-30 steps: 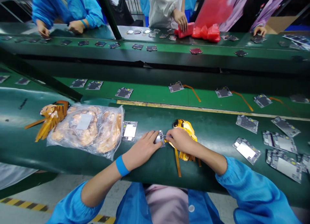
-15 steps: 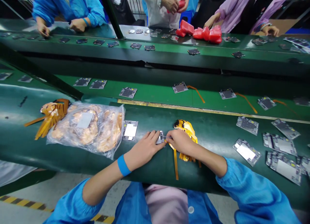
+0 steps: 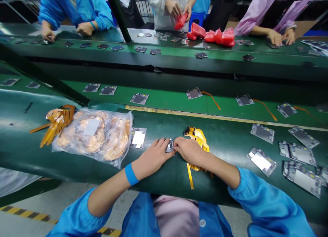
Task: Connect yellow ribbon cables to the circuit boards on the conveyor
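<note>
A small circuit board (image 3: 170, 145) lies on the green bench, with my left hand (image 3: 155, 156) closed over its left part and holding it down. At the board's right edge the fingertips of my right hand (image 3: 188, 150) are pinched together. What they grip is hidden by the fingers. Under and behind that hand rests a bundle of orange flex cables (image 3: 201, 136), and one loose strip (image 3: 190, 179) sticks out toward the bench's front edge. Left of my left hand, another circuit board (image 3: 138, 138) lies flat beside a clear plastic bag (image 3: 92, 136) of coiled orange cables.
Several circuit boards (image 3: 261, 161) are spread at the right of the bench. A second orange cable bundle (image 3: 55, 122) lies at far left. Beyond the ledge, a green conveyor (image 3: 166, 102) carries boards, some with orange strips. Co-workers handle boards and red packets (image 3: 197, 30) across the line.
My right fingers have shifted slightly left against the board's edge, and the loose orange strip has swung right. Boards on the near conveyor have moved right; those on the far one, left.
</note>
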Available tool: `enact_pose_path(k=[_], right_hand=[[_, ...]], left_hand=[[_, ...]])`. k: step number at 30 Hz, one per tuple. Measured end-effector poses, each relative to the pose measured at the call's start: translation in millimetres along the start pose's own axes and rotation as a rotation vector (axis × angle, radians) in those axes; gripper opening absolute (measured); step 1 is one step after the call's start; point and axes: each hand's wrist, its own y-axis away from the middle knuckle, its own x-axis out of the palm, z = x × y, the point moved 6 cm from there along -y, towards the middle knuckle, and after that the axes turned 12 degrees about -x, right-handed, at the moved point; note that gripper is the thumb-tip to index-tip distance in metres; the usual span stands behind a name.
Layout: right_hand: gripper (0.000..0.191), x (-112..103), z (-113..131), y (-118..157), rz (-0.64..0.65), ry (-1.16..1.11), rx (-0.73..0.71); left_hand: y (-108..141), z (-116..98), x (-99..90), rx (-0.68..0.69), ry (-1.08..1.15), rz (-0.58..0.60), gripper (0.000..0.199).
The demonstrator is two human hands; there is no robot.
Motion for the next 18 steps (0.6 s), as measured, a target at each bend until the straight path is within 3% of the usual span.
enact_pose_path(k=[11, 15, 18], right_hand=[[0.017, 2.0, -1.9, 3.3, -0.02, 0.055, -0.02], [0.013, -6.0, -11.4, 23.9, -0.193, -0.08, -0.026], [0.018, -20.1, -34.6, 50.0, -0.373, -0.157, 0.004]], left_hand=[[4.0, 4.0, 7.2, -0.053, -0.025, -0.051, 0.03], [5.4, 12.3, 8.6, -0.099, 0.012, -0.058, 0.023], [4.7, 16.4, 5.0, -0.091, 0.017, -0.032, 0.022]])
